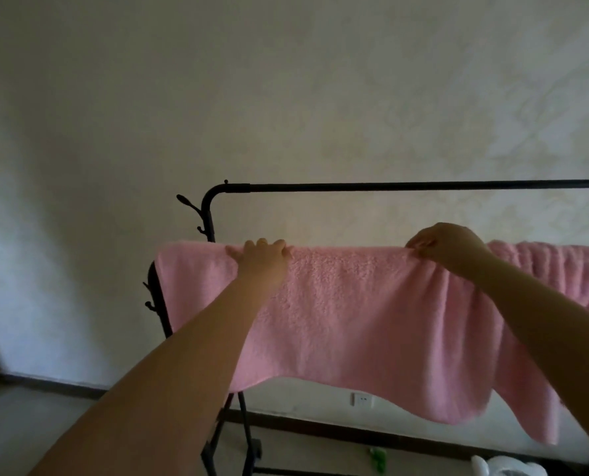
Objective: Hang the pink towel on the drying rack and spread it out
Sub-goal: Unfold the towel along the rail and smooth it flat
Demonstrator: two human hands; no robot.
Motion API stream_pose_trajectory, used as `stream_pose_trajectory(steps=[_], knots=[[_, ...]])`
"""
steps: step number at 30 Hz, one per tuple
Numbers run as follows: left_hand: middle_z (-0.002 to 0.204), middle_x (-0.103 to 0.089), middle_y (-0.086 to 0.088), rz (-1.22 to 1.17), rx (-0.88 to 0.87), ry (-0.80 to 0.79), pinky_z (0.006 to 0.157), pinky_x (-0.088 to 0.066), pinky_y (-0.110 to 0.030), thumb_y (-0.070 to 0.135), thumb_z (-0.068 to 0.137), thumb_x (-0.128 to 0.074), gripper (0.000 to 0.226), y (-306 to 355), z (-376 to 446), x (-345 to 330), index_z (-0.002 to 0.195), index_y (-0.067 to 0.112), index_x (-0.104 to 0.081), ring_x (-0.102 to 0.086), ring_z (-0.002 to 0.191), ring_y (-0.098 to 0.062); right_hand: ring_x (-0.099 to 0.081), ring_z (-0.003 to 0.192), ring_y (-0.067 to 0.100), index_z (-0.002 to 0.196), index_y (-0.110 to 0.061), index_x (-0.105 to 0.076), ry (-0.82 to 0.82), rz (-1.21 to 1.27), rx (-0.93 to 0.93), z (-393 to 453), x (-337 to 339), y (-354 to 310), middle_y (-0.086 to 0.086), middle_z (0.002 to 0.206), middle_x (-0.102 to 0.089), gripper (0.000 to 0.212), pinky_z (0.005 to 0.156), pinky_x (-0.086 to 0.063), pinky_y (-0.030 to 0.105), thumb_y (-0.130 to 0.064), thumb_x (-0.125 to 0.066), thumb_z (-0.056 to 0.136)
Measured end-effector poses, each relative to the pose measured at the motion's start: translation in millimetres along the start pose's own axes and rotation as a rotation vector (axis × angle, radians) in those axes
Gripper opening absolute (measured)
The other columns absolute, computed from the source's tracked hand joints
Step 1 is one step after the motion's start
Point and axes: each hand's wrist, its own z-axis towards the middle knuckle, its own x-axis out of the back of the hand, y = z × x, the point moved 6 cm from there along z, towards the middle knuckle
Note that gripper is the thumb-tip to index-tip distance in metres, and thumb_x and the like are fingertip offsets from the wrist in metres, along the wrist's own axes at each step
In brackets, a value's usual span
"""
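A fluffy pink towel [348, 314] hangs over the near, lower bar of a black drying rack [406, 186], draped down the front. My left hand [260, 257] lies on the towel's top fold near its left end, fingers curled over the edge. My right hand [444, 249] pinches the top fold further right. Between my hands the towel is flat; right of my right hand it is bunched in folds [554, 266]. The bar under the towel is hidden.
The rack's higher rear bar runs bare across the view, with hooks on its left post [196, 209]. A pale wall stands behind, with a socket [361, 400] low down. On the floor lie a green object [377, 458] and a white container [506, 467].
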Motion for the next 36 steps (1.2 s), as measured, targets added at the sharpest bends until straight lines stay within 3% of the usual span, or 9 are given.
stream_pose_trajectory(steps=[5, 8, 15, 18, 20, 22, 27, 33, 36], knots=[[0.127, -0.057, -0.007, -0.028, 0.017, -0.083, 0.108, -0.012, -0.068, 0.049, 0.098, -0.018, 0.049, -2.7, 11.3, -0.3, 0.136, 0.035, -0.046, -0.045, 0.123, -0.035, -0.063, 0.103, 0.014, 0.112, -0.025, -0.072, 0.068, 0.091, 0.01, -11.9, 5.1, 9.6, -0.003, 0.114, -0.069, 0.025, 0.092, -0.041, 0.023, -0.019, -0.066, 0.088], [0.126, -0.058, -0.011, -0.077, 0.0, -0.03, 0.11, -0.009, -0.067, 0.051, 0.098, -0.017, 0.054, 28.1, 10.4, 9.0, 0.132, 0.028, -0.051, -0.046, 0.123, -0.037, -0.063, 0.102, 0.015, 0.11, -0.025, -0.072, 0.13, 0.071, -0.016, -17.6, 19.6, 28.0, -0.001, 0.113, -0.068, 0.025, 0.094, -0.045, 0.026, -0.015, -0.065, 0.088], [0.122, -0.055, -0.012, -0.057, -0.267, 0.119, 0.111, -0.016, -0.061, 0.044, 0.1, -0.024, 0.046, 162.1, -14.5, 26.0, 0.128, 0.022, -0.053, -0.049, 0.116, -0.032, -0.061, 0.104, 0.018, 0.115, -0.026, -0.069, 0.232, -0.044, -0.166, -30.7, 54.3, 102.2, 0.0, 0.114, -0.066, 0.027, 0.089, -0.048, 0.032, -0.016, -0.058, 0.092], [0.124, -0.055, -0.01, -0.051, -0.305, 0.17, 0.112, -0.02, -0.057, 0.033, 0.1, -0.03, 0.038, 225.2, -28.4, 27.3, 0.126, 0.022, -0.055, -0.049, 0.116, -0.031, -0.06, 0.108, 0.022, 0.119, -0.025, -0.068, 0.146, -0.099, -0.139, -34.5, 58.4, 133.3, 0.002, 0.117, -0.065, 0.029, 0.093, -0.046, 0.033, -0.018, -0.055, 0.094], [0.12, -0.056, -0.01, -0.033, -0.282, 0.172, 0.106, -0.032, -0.05, 0.019, 0.096, -0.035, 0.033, 255.6, -36.3, 26.4, 0.122, 0.017, -0.056, -0.051, 0.111, -0.031, -0.058, 0.108, 0.022, 0.119, -0.03, -0.067, 0.096, -0.124, -0.079, -36.5, 56.8, 142.8, 0.0, 0.113, -0.063, 0.028, 0.093, -0.047, 0.035, -0.025, -0.06, 0.092], [0.113, -0.057, -0.01, -0.024, -0.214, 0.151, 0.09, -0.042, -0.041, 0.009, 0.091, -0.039, 0.031, 279.0, -41.7, 26.0, 0.115, 0.012, -0.057, -0.053, 0.103, -0.029, -0.057, 0.104, 0.02, 0.115, -0.033, -0.068, 0.135, -0.192, -0.042, -37.5, 59.7, 154.3, -0.003, 0.109, -0.062, 0.025, 0.091, -0.048, 0.036, -0.027, -0.062, 0.091], [0.107, -0.061, -0.012, -0.006, -0.117, 0.146, 0.081, -0.044, -0.037, 0.007, 0.091, -0.039, 0.025, 295.2, -46.7, 23.1, 0.11, 0.01, -0.055, -0.057, 0.096, -0.031, -0.058, 0.094, 0.02, 0.106, -0.028, -0.071, 0.275, -0.259, 0.015, -36.2, 70.2, 188.9, -0.001, 0.102, -0.064, 0.023, 0.086, -0.046, 0.033, -0.019, -0.054, 0.094], [0.109, -0.06, -0.018, -0.105, -0.118, 0.113, 0.08, -0.043, -0.04, 0.021, 0.1, -0.033, 0.029, 291.5, -46.9, 22.4, 0.117, 0.009, -0.054, -0.058, 0.097, -0.038, -0.056, 0.1, 0.027, 0.109, -0.025, -0.073, 0.265, -0.305, -0.128, -54.5, 110.6, 279.8, 0.005, 0.109, -0.063, 0.03, 0.082, -0.043, 0.035, -0.019, -0.046, 0.097], [0.106, -0.058, -0.015, -0.007, -0.164, 0.092, 0.083, -0.043, -0.04, 0.03, 0.101, -0.031, 0.032, 298.6, -48.7, 19.8, 0.121, 0.016, -0.052, -0.057, 0.094, -0.035, -0.054, 0.108, 0.028, 0.116, -0.027, -0.069, 0.176, -0.384, -0.252, -52.1, 118.2, 293.7, 0.006, 0.113, -0.061, 0.033, 0.089, -0.046, 0.039, -0.016, -0.046, 0.094]])
